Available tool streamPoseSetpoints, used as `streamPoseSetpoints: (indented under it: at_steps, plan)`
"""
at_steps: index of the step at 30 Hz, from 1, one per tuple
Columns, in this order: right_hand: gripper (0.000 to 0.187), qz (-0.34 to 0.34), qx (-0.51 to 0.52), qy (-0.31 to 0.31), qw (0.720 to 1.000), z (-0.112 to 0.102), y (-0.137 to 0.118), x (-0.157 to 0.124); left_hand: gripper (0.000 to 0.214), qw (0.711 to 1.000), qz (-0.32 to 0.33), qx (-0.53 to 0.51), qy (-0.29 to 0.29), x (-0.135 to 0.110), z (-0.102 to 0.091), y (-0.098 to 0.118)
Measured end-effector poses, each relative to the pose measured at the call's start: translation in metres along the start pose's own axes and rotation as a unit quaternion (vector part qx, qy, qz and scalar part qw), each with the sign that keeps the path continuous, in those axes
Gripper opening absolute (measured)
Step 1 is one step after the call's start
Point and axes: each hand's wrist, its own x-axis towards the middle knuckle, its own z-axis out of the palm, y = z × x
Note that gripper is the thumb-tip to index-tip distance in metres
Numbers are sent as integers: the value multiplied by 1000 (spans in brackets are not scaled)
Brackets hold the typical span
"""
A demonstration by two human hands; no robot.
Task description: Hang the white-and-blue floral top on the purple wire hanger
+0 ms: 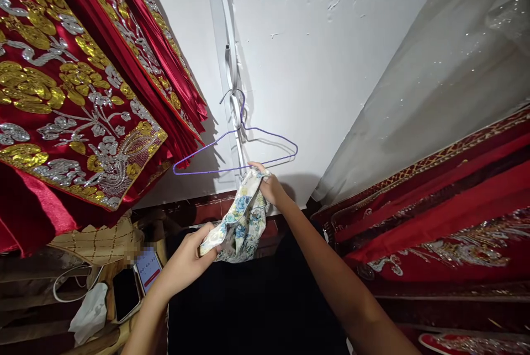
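Observation:
A white garment with a blue and yellow floral print (244,217) is stretched between my two hands; its exact kind I cannot tell. My left hand (194,258) grips its lower left end, thumb on top. Further up and to the right, my right hand (271,186) is closed on the other end, close to the bottom bar of a purple wire hanger (207,171). That hanger hangs by its hook from a white looped strap (232,57) against the wall. Whether my right fingertips touch the hanger I cannot tell.
Red garments with gold and silver sequins (83,95) hang at the left. At the right are a sheer glittery cover (397,84) and red embroidered cloth (455,250). Lower left, two phones (126,294), a white cable (62,291) and crumpled tissue (89,313) lie on wooden furniture.

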Motion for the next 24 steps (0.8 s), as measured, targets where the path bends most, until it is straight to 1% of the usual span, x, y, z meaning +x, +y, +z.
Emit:
streamPoseSetpoints:
  at_steps: [1,2,3,4,6,8,10,12,15,17,20,22,24]
  plan:
    - [25,-1,-3,-9,1000,0,0,2,15,1000,-2,9,1,0,-2,1]
    - [18,-7,-8,-3,1000,-1,0,2,15,1000,-6,21,4,-1,-4,2]
    - [12,-18,-14,16,1000,-2,1,1,16,999,-14,37,9,-2,-8,1]
    - [10,-33,-23,41,998,-3,2,-2,18,998,-26,56,13,-2,-13,-1]
    - [15,-64,-44,74,994,-8,3,-10,20,994,-54,90,7,-4,-24,-7]
    - [18,-88,-62,83,991,-14,2,-21,24,991,-72,107,-23,-5,-34,-15]
    - [18,-102,-77,92,987,-21,-3,-30,26,989,-72,122,-41,-4,-42,-20]
    - [19,-107,-81,112,985,-27,-9,-36,29,984,-70,164,-18,1,-48,-23]
    - [24,-107,-85,133,982,-34,-19,-41,34,963,-64,260,39,13,-54,-25]
    - [26,-105,-93,140,980,-38,-23,-43,35,949,-43,306,64,24,-58,-27]
    - [26,-100,-106,150,978,-44,-25,-45,30,931,24,345,120,34,-64,-28]
    - [26,-99,-109,152,977,-47,-26,-46,21,921,88,344,162,35,-67,-28]
    - [27,-99,-95,147,979,-49,-28,-45,10,915,147,314,207,30,-68,-25]
